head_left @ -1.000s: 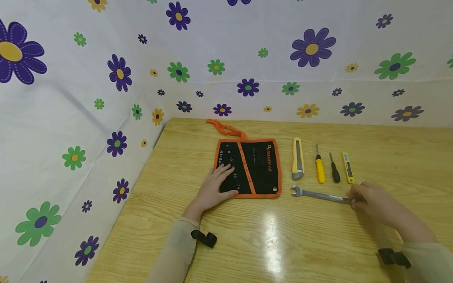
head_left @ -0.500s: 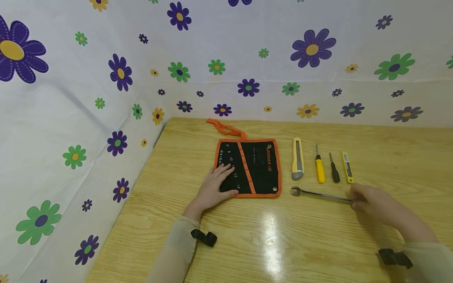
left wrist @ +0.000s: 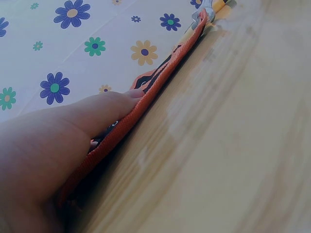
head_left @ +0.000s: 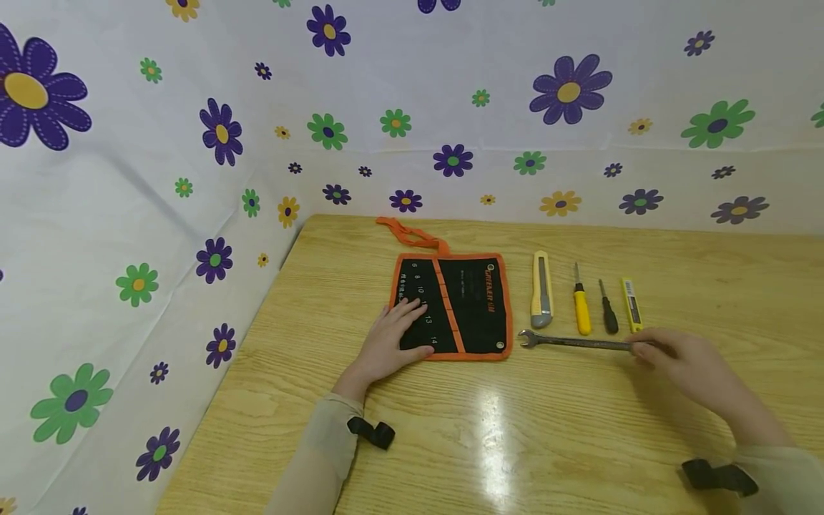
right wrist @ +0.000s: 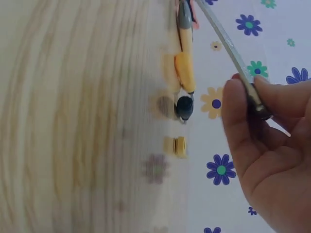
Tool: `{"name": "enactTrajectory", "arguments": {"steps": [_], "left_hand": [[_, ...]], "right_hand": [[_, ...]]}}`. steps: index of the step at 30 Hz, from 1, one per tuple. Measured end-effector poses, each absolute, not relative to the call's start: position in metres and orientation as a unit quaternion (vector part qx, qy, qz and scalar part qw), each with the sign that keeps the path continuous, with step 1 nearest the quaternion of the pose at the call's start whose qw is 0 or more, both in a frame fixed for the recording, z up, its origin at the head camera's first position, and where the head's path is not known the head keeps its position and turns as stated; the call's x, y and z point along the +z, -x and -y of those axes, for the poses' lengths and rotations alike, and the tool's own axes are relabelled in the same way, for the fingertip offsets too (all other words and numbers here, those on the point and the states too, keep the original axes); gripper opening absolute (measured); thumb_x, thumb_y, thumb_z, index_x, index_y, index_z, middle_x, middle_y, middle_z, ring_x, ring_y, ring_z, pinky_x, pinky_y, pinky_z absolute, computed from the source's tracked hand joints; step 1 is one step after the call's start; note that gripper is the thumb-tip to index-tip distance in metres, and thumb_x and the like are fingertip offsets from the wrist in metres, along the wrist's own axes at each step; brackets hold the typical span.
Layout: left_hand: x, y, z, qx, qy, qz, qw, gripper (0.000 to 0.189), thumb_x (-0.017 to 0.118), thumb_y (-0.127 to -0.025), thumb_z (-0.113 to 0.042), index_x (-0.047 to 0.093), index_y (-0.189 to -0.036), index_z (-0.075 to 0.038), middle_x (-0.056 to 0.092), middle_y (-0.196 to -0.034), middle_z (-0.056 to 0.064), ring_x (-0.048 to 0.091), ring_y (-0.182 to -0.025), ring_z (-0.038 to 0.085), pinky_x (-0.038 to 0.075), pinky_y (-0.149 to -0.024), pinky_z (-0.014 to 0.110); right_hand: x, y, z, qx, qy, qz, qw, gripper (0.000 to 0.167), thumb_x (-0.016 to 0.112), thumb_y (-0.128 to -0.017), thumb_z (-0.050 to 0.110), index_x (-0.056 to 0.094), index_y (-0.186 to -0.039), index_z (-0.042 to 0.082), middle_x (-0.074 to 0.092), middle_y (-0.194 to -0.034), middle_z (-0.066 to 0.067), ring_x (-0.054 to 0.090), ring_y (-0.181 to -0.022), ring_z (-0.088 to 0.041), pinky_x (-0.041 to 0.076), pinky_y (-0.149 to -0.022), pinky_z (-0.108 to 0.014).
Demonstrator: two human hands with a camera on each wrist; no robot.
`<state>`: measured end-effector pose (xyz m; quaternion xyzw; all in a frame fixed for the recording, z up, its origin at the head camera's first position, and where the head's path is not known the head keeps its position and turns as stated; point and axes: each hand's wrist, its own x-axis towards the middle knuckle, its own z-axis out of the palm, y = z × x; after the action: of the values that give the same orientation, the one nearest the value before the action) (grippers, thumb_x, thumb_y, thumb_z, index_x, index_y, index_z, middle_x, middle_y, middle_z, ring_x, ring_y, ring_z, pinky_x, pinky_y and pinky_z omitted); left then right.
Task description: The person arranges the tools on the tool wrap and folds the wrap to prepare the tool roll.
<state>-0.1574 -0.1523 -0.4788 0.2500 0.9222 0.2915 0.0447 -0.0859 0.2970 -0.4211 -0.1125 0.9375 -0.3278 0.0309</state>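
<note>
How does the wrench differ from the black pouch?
The wrench is silvery metal; the pouch is black with orange edging. The wrench is long and thin, the pouch broad and flat. The right hand grips the wrench, while the left hand rests on the pouch.

And there's bright, smooth metal on your wrench (head_left: 579, 343) at one o'clock, with dark matt cloth on the pouch (head_left: 479, 315) at eleven, its binding (left wrist: 141, 106) roughly woven! Just past the metal, smooth plastic coats your utility knife (head_left: 537, 290) and yellow screwdriver (head_left: 581, 306), while your wood-grain table (head_left: 322, 300) shines glossy toward six.
</note>
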Motion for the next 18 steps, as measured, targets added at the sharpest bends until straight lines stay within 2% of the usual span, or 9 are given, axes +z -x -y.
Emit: {"name": "enactTrajectory", "arguments": {"steps": [9, 14, 18], "left_hand": [[-0.48, 0.158, 0.153, 0.291, -0.25, -0.922, 0.047, 0.076, 0.066, -0.087, -0.049, 0.037, -0.149, -0.018, 0.029, -0.154, 0.002, 0.014, -0.144, 0.019, 0.004, -0.116, 0.042], [-0.48, 0.158, 0.153, 0.288, -0.254, -0.922, 0.045, 0.075, 0.065, -0.087, -0.049, 0.037, -0.149, -0.017, 0.029, -0.154, 0.003, 0.014, -0.144, 0.02, 0.004, -0.116, 0.042], [-0.481, 0.158, 0.152, 0.291, -0.253, -0.922, 0.043, 0.076, 0.066, -0.087, -0.048, 0.037, -0.149, -0.017, 0.029, -0.154, 0.003, 0.014, -0.144, 0.02, 0.004, -0.116, 0.042]], "right_hand": [[-0.417, 0.083, -0.288, -0.507, 0.068, -0.859, 0.025, 0.029, 0.049, -0.101, 0.017, 0.063, -0.111, -0.006, 0.068, -0.085, -0.007, 0.064, -0.073, -0.014, 0.053, -0.065, -0.023], [-0.416, 0.083, -0.285, -0.541, 0.051, -0.84, 0.008, 0.029, 0.048, -0.102, 0.019, 0.063, -0.11, -0.004, 0.069, -0.087, -0.006, 0.065, -0.075, -0.013, 0.053, -0.067, -0.02], [-0.419, 0.084, -0.278, -0.549, 0.045, -0.835, 0.003, 0.034, 0.048, -0.102, 0.021, 0.061, -0.111, -0.01, 0.069, -0.09, -0.008, 0.065, -0.076, -0.012, 0.054, -0.068, -0.021]]}}
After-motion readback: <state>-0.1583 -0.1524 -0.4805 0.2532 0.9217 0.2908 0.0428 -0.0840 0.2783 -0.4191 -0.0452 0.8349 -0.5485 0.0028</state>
